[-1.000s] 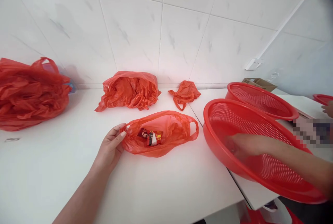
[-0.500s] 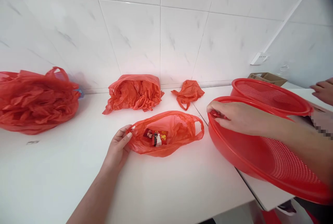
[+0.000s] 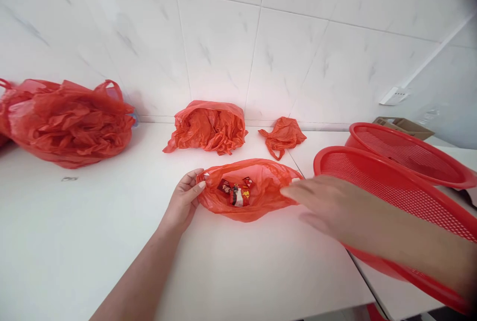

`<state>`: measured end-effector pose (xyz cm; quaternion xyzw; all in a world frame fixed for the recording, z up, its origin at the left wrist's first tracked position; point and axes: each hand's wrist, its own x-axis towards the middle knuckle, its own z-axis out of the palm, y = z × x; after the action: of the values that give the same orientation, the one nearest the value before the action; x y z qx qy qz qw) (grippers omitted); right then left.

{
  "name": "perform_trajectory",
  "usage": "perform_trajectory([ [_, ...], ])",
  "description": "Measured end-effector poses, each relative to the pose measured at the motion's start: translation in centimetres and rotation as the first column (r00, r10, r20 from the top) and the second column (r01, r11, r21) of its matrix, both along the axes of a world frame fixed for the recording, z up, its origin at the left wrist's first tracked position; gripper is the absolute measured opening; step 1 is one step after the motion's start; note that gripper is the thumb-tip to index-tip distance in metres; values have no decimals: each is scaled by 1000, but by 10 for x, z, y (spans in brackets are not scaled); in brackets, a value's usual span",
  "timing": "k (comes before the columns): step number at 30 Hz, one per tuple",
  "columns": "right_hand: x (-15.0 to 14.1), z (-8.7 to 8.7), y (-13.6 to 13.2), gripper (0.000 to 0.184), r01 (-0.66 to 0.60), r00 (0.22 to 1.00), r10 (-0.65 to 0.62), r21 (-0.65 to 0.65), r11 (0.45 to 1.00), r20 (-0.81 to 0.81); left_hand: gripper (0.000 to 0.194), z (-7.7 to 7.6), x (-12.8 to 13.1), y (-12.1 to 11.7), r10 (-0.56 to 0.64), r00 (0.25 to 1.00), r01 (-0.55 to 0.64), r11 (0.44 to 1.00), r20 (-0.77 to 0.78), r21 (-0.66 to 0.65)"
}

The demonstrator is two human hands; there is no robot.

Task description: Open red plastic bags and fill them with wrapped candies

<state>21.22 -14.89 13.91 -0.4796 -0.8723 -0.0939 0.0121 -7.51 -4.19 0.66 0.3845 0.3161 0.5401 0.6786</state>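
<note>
An open red plastic bag (image 3: 238,215) lies on the white table, its mouth facing me. Small red wrapped packets (image 3: 240,196) rest inside, one with a black-and-white print and others with yellow or white lettering. My left hand (image 3: 186,196) pinches the bag's left handle between thumb and fingers. Over the bag's right edge, my right hand (image 3: 311,199) covers most of the right handle. Motion smears its fingers, so I cannot tell whether they grip the bag. The right forearm crosses above a large red plastic basket (image 3: 331,151) with mesh sides.
Against the tiled wall sit a big heap of red bags (image 3: 74,127), a bag stuffed with more bags (image 3: 210,127), and a crumpled red bag (image 3: 285,134). A second red basket (image 3: 406,149) and a cardboard box (image 3: 406,127) stand at the right, below a wall socket (image 3: 395,96).
My right hand has moved left from the basket's rim to the bag. Another small red packet now shows inside. The view has turned, and the co-worker's hand is out of sight.
</note>
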Motion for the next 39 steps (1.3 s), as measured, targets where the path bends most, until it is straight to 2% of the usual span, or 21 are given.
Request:
perform_trajectory([
  [2, 1, -18, -29, 42, -49, 997, 54, 90, 995, -51, 43, 2, 0, -1, -5, 1000, 5, 1000, -5, 16],
  [3, 1, -31, -41, 50, -30, 996, 40, 121, 992, -77, 45, 3, -1, -1, -7, 1000, 8, 1000, -17, 27],
  [5, -3, -61, -58, 67, 86, 985, -64, 138, 987, -160, 49, 7, -2, -2, -4, 997, 8, 999, -73, 46],
  [7, -10, -90, -65, 75, 239, 936, -206, 87, 967, -284, 54, 12, -4, -4, 5, 986, 4, 998, -168, 55],
  [9, -18, -114, -64, 72, 379, 849, -337, 22, 925, -407, 59, 18, -7, -8, 7, 959, 10, 998, -285, 57],
  [11, -25, -130, -57, 67, 482, 733, -440, -60, 874, -519, 64, 23, -9, -15, -1, 919, 24, 998, -395, 54],
  [13, -28, -137, -47, 64, 532, 596, -519, -183, 827, -613, 65, 28, -10, -24, -14, 870, 40, 998, -492, 43],
  [15, -27, -139, -37, 63, 525, 469, -571, -308, 794, -673, 62, 31, -9, -32, -27, 822, 51, 998, -568, 25],
  [18, -17, -138, -23, 65, 486, 368, -600, -403, 775, -711, 59, 32, -7, -39, -31, 785, 42, 999, -619, 2],
  [23, -7, -131, -7, 63, 427, 334, -574, -422, 799, -748, 63, 34, -2, -35, -23, 802, 9, 1000, -597, -27],
  [26, -11, -116, -2, 59, 378, 364, -516, -383, 843, -776, 57, 40, 2, -29, 5, 858, 9, 1000, -514, 25],
  [29, -16, -92, 2, 56, 389, 441, -401, -232, 891, -803, 50, 50, 7, -21, 53, 899, -5, 994, -434, 113],
  [32, -19, -65, 6, 57, 414, 493, -293, -75, 907, -819, 47, 68, 15, -11, 106, 919, -33, 980, -379, 196],
  [35, -18, -40, 11, 59, 426, 483, -214, 15, 904, -849, 39, 94, 25, 1, 180, 938, -86, 950, -298, 301],
  [37, -18, -24, 11, 58, 444, 460, -130, 101, 890, -878, 36, 116, 31, 6, 228, 952, -129, 904, -206, 408],
  [39, -17, -11, 8, 57, 484, 447, -27, 217, 848, -894, 36, 135, 34, 7, 276, 954, -183, 846, -119, 501],
])
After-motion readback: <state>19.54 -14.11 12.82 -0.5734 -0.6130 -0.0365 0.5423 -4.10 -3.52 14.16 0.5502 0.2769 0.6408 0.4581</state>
